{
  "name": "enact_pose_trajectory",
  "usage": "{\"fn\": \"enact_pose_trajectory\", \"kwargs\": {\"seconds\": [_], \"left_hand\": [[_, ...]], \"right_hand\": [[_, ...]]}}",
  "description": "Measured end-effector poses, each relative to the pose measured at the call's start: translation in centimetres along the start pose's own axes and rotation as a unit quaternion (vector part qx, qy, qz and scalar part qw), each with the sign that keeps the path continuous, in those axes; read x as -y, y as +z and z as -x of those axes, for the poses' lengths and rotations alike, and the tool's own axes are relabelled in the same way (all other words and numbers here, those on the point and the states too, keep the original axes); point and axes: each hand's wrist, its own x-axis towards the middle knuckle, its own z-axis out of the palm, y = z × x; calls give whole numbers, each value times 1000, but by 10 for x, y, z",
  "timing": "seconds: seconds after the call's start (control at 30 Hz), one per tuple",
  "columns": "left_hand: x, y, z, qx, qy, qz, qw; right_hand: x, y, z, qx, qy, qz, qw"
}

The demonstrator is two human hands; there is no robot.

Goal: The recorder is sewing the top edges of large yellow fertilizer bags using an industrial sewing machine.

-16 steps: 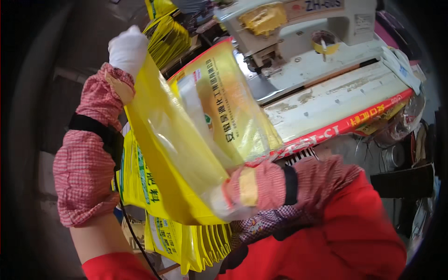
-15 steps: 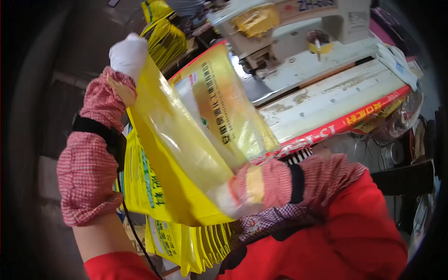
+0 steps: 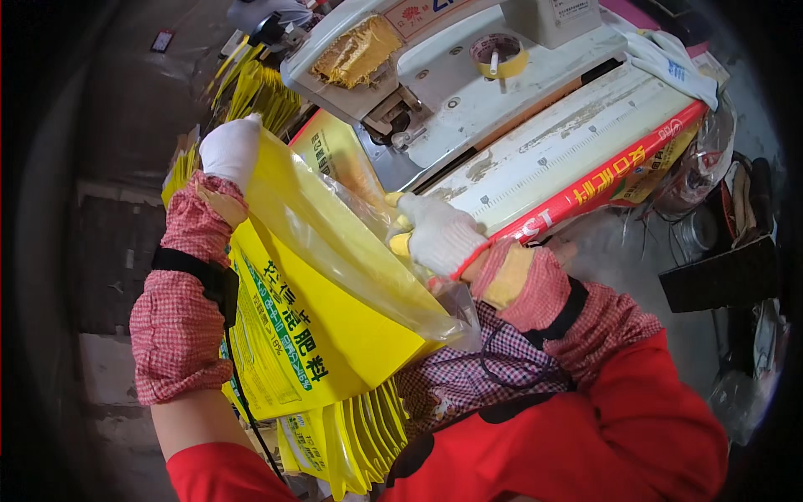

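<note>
My left hand, in a white glove, is closed on the upper corner of a yellow printed plastic bag. The bag hangs slanting across my front, a clear plastic liner showing along its upper edge. My right hand, in a white glove with yellow fingertips, is beside that liner, close to the machine bed. Its fingers are bent but apart, with nothing visibly gripped. Just beyond the fingertips, a gold and yellow printed bag lies by the head of a sewing machine.
Stacked yellow bags hang below the held one, and more yellow bags are piled at the far left. On the machine stand a tape roll and a white glove. A red printed strip edges the bed.
My right hand has left the bag's lower corner and moved up toward the machine. The held bag has swung, showing more of its printed front. The view has shifted, bringing the machine leftward.
</note>
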Motion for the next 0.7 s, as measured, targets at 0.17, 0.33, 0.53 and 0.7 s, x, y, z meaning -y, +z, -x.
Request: {"fn": "enact_pose_trajectory", "kwargs": {"seconds": [0.17,0.33,0.53,0.7], "left_hand": [[-14,1,1,16,-12,10,1000],[9,-5,-4,22,-6,11,1000],[39,-20,-29,86,-68,-32,993],[-75,61,-24,-96,-75,52,991]], "right_hand": [[1,13,-1,76,-10,-8,997],[10,10,-25,204,-47,172,963],[36,52,-15,22,-150,-40,988],[35,35,20,-76,-193,43,977]]}}
